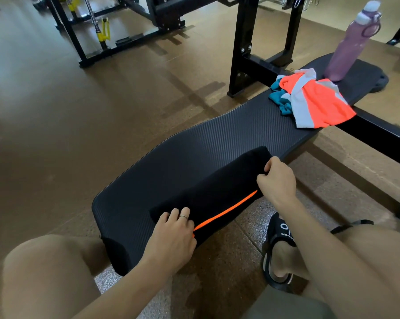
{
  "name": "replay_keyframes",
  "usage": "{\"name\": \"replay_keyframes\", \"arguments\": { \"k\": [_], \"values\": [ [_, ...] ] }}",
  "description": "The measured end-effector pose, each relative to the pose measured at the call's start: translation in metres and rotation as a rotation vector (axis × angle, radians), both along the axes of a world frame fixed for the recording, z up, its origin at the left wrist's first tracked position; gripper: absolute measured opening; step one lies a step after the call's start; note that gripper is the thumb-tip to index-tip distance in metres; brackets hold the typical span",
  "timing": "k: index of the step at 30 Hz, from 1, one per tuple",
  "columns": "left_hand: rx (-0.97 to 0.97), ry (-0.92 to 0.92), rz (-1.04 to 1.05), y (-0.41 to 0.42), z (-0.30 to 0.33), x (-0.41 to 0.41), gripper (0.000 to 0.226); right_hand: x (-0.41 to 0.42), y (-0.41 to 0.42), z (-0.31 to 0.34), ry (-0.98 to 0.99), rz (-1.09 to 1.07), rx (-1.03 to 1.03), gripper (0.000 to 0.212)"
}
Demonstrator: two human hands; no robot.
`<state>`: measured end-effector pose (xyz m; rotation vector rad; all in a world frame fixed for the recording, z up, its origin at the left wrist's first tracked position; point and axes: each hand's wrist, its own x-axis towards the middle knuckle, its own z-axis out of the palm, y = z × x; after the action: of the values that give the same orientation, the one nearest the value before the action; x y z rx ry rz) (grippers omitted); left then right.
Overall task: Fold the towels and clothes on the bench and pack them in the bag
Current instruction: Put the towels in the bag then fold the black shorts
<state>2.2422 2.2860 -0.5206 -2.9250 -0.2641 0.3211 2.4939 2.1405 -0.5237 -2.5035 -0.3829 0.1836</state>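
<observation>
A black garment with an orange stripe [219, 192] lay folded along the near end of the black padded bench [194, 143]. The left hand [174, 233] rested on its near corner, fingers curled onto the cloth beside the stripe, a ring on one finger. The right hand [278, 180] pinched the garment's far edge, fingers curled round the fabric. Farther along the bench sat a crumpled orange-and-grey garment [318, 100] over a teal cloth [278, 97], and just beyond them stood a purple water bottle [349, 47]. A foot in a black sandal [278, 245] rested on the floor beneath the right arm.
</observation>
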Motion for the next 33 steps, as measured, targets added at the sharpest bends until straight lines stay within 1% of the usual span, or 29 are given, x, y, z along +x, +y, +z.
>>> {"name": "replay_keyframes", "arguments": {
  "k": [3,7,9,10,11,12,13,14,15,16,17,18,20,23,25,27,28,30,31,32,33],
  "values": [
    [-0.026,-0.064,0.029,-0.002,0.002,0.007,0.059,-0.003,-0.001,-0.008,-0.037,0.034,-0.084,0.018],
    [0.011,-0.064,0.068,-0.005,0.002,0.018,0.066,-0.004,-0.001,-0.009,-0.047,0.038,-0.097,0.025],
    [0.038,-0.062,0.037,-0.005,-0.004,0.018,0.072,-0.005,0.0,-0.009,-0.05,0.04,-0.14,0.042],
    [0.055,-0.067,0.014,-0.005,-0.009,0.016,0.073,-0.007,0.002,-0.007,-0.096,0.05,-0.185,0.053],
    [0.069,-0.07,-0.004,-0.005,-0.014,0.014,0.072,-0.011,0.003,-0.001,-0.189,0.078,-0.245,0.063],
    [0.082,-0.071,-0.017,-0.006,-0.018,0.013,0.071,-0.016,0.006,0.005,-0.309,0.137,-0.29,0.069],
    [0.092,-0.075,-0.024,-0.006,-0.021,0.012,0.07,-0.024,0.011,0.012,-0.427,0.242,-0.286,0.071],
    [0.103,-0.076,-0.025,-0.007,-0.023,0.012,0.069,-0.035,0.016,0.016,-0.511,0.403,-0.243,0.069],
    [0.116,-0.074,-0.025,-0.008,-0.024,0.012,0.068,-0.049,0.021,0.016,-0.548,0.599,-0.193,0.065],
    [0.128,-0.067,-0.025,-0.009,-0.023,0.013,0.066,-0.063,0.027,0.012,-0.527,0.774,-0.17,0.06],
    [0.13,-0.056,-0.027,-0.009,-0.023,0.014,0.063,-0.075,0.03,0.003,-0.465,0.893,-0.197,0.057],
    [0.129,-0.055,-0.031,-0.01,-0.022,0.014,0.061,-0.08,0.032,-0.009,-0.407,0.94,-0.25,0.056],
    [0.133,-0.063,-0.043,-0.011,-0.022,0.013,0.064,-0.07,0.031,-0.034,-0.361,0.869,-0.33,0.056],
    [0.139,-0.03,-0.029,-0.01,-0.021,0.009,0.068,-0.039,0.02,-0.043,-0.334,0.686,-0.365,0.056],
    [0.082,-0.023,0.007,-0.011,-0.017,0.008,0.067,-0.028,0.014,-0.045,-0.326,0.663,-0.396,0.057],
    [-0.078,-0.099,0.107,-0.008,-0.004,0.009,0.063,-0.031,0.016,-0.044,-0.329,0.656,-0.393,0.057],
    [-0.207,-0.17,0.19,-0.004,0.003,0.008,0.061,-0.035,0.02,-0.04,-0.335,0.649,-0.38,0.057],
    [-0.445,-0.398,0.412,0.008,0.014,0.005,0.052,-0.046,0.028,-0.033,-0.361,0.675,-0.333,0.058],
    [-0.502,-0.504,0.542,0.014,0.016,0.004,0.048,-0.053,0.032,-0.03,-0.376,0.714,-0.296,0.058],
    [-0.534,-0.561,0.677,0.019,0.017,0.002,0.051,-0.06,0.035,-0.029,-0.385,0.766,-0.263,0.058],
    [-0.569,-0.561,0.816,0.024,0.015,0.0,0.059,-0.067,0.036,-0.03,-0.383,0.815,-0.244,0.057]
  ]
}}
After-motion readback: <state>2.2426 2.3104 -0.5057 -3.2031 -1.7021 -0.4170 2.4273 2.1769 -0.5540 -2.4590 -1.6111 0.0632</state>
